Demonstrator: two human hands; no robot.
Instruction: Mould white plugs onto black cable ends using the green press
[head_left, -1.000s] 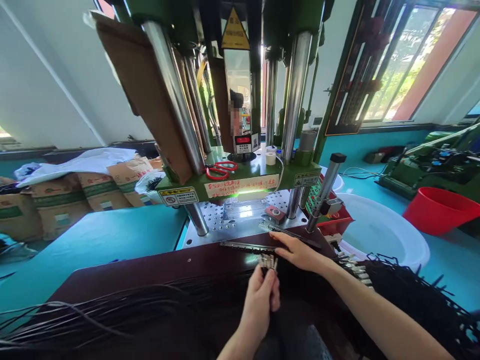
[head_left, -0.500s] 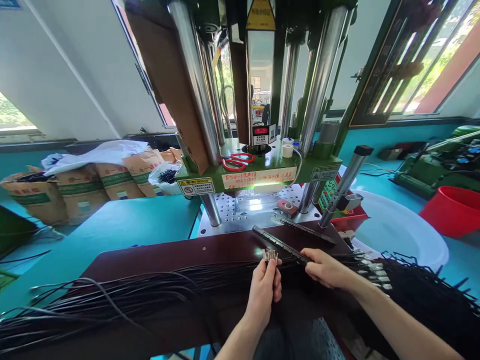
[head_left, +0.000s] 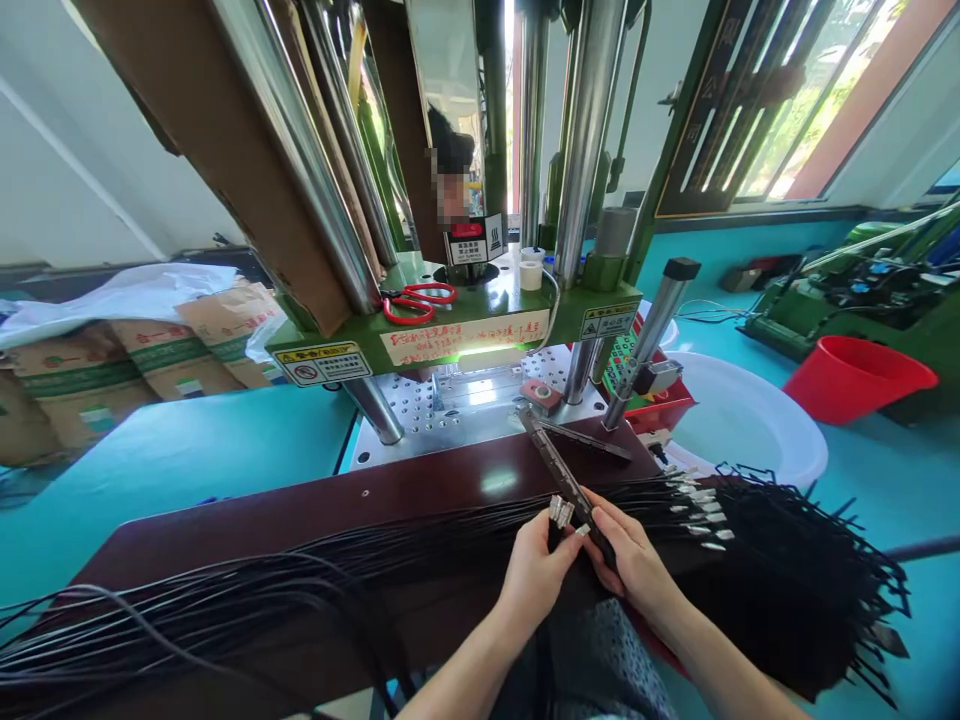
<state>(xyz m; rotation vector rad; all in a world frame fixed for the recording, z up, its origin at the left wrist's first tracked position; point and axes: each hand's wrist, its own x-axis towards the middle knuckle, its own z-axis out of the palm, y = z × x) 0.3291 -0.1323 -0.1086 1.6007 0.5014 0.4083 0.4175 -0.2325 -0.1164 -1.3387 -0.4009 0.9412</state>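
Note:
In my left hand is a small bunch of silver metal connectors, their ends sticking up past closed fingers. One more silver connector shows at the thumb tip, close against the dark bar. My right hand is wrapped round the lower part of that long, narrow dark metal bar, which slants up and to the left. Both hands are close together over black cables lying along the brown table. A second dark bar lies behind the held one, near the press plate.
A green press with steel posts stands right ahead over a perforated metal plate. Red scissors lie on its ledge. More cables with silver ends are piled at right, near a white tub and a red bucket.
My right hand has brought the bar leftward to my left hand, and the bar now points more steeply away from me. One connector has come apart from the bunch. The view has turned right.

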